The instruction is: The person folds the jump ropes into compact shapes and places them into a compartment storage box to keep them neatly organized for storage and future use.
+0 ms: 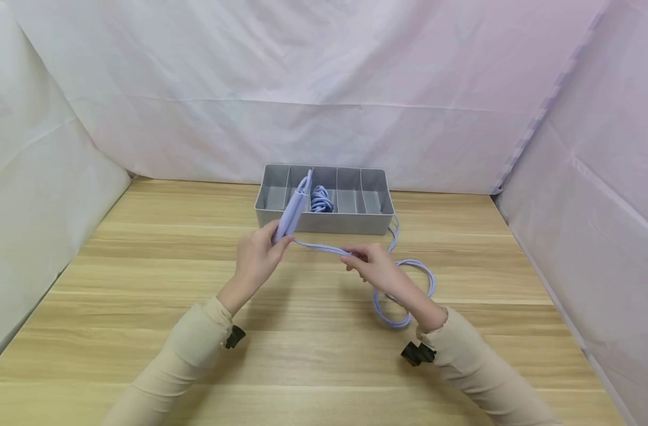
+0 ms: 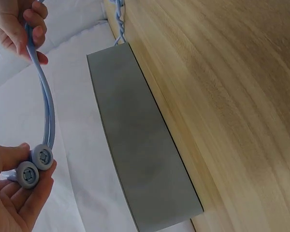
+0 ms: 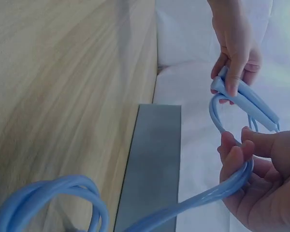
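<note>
Currently, left hand [image 1: 257, 248]: nearer than the grey box [image 1: 350, 223], left of its middle, thumb and fingers closed round two handles [image 1: 292, 216] that lie side by side, tilted upward.
Right hand [image 1: 374, 266]: nearer than the box, toward its right end, thumb and fingers pinching the pale blue cord [image 1: 321, 246] that stretches across from the handles.
Loose loops [image 1: 431, 278]: beyond the right hand's outer side, nearer than the box's right end.
Coil [image 1: 321, 200]: inside the box, in the middle of five compartments.
Cloth [image 1: 324, 77]: hanging behind the box.
</note>
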The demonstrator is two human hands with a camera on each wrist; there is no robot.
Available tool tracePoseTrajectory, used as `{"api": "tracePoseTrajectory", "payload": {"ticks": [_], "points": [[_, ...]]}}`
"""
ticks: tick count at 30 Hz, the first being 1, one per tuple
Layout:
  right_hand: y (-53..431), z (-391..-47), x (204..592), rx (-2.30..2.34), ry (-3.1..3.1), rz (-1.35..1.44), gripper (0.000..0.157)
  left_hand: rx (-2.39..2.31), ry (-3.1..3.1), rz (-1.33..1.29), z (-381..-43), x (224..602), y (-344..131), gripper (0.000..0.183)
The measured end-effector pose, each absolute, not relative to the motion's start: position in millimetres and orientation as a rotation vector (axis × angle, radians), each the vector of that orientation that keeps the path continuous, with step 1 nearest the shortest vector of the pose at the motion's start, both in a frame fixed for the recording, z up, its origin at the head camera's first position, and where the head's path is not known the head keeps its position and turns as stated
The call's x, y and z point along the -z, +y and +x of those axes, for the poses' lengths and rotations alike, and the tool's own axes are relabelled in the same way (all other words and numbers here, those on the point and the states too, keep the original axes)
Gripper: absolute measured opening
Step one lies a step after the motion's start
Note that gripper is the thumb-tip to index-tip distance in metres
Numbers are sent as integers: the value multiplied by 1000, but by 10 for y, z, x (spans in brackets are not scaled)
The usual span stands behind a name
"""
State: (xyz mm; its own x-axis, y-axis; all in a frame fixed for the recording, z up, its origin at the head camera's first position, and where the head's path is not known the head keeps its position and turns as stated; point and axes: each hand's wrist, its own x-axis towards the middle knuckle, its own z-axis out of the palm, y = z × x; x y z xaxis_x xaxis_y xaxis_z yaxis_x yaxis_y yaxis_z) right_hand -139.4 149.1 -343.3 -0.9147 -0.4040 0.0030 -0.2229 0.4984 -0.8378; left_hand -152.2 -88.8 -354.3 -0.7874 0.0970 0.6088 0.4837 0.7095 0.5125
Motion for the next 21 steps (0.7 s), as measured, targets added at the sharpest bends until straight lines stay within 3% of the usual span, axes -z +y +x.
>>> {"api": "tracePoseTrajectory", "payload": {"ticks": [11, 21], "points": [[1717, -1378, 3342, 1430, 2493, -559, 23, 748, -2439, -314, -1539, 3461, -1005, 15], [1689, -1286, 3119, 1170, 2775, -985, 14, 210, -2729, -557, -1351, 3491, -869, 16]]}}
